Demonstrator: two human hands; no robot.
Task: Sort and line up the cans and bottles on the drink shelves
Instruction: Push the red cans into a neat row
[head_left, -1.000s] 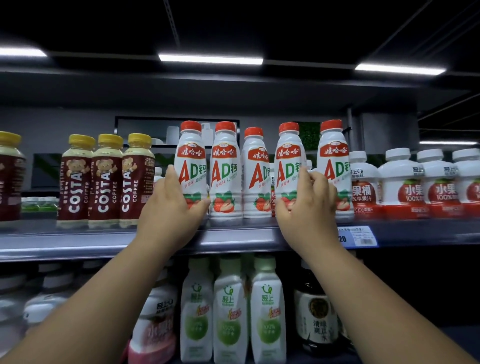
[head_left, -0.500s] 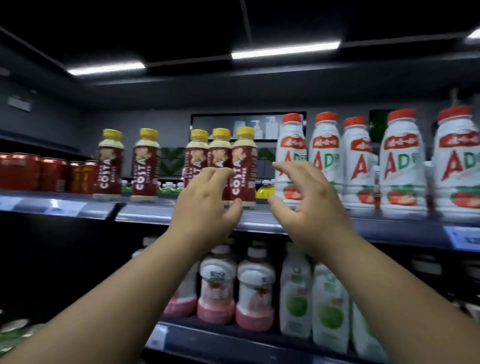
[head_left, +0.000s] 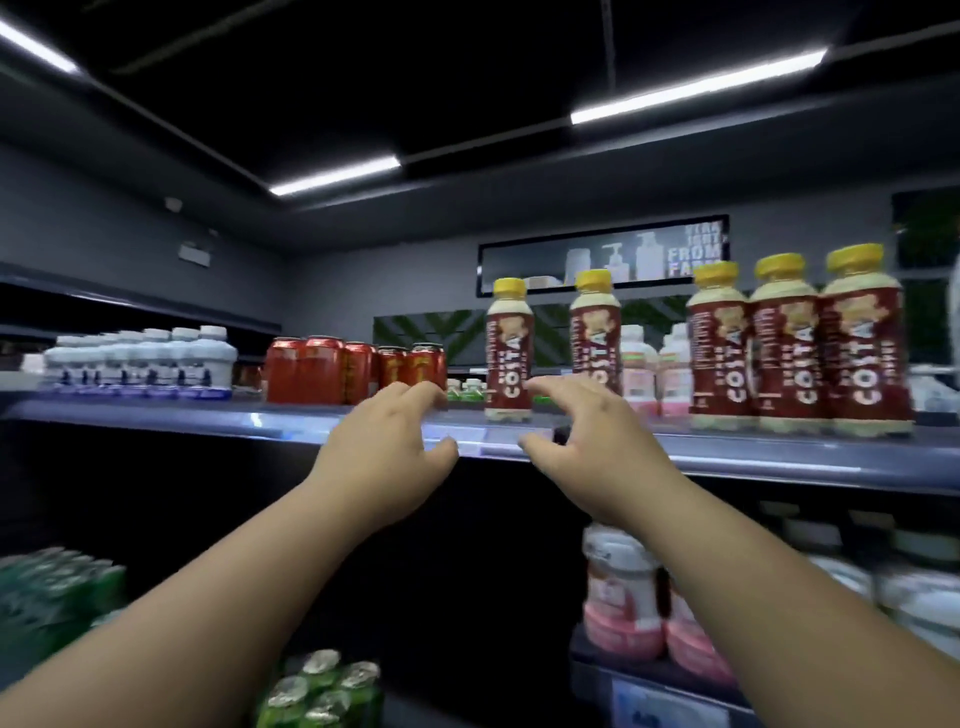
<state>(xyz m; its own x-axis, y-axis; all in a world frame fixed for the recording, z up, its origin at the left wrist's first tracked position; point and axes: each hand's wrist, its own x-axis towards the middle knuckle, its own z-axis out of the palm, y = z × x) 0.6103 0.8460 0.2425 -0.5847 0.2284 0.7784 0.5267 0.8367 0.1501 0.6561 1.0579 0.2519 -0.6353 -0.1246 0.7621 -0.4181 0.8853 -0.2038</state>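
Note:
Brown Costa coffee bottles with yellow caps stand on the top shelf (head_left: 779, 460). One lone bottle (head_left: 509, 353) stands left, a second (head_left: 595, 332) just right of it, and a tight group of three (head_left: 800, 343) further right. My left hand (head_left: 387, 452) and my right hand (head_left: 587, 441) hover in front of the shelf edge, either side of the lone bottle, fingers spread, holding nothing. Red cans (head_left: 353, 369) stand left of my left hand.
White bottles with blue labels (head_left: 140, 361) fill the shelf's far left. Pink-based bottles (head_left: 621, 597) sit on the lower shelf at right, green cans (head_left: 319, 691) at the bottom, green packs (head_left: 47, 597) at lower left. Pale bottles (head_left: 654, 369) stand behind the Costa row.
The view and both hands have swung left along the shelf, from the white AD bottles to the Costa bottles and red cans. Both hands let go and stay open.

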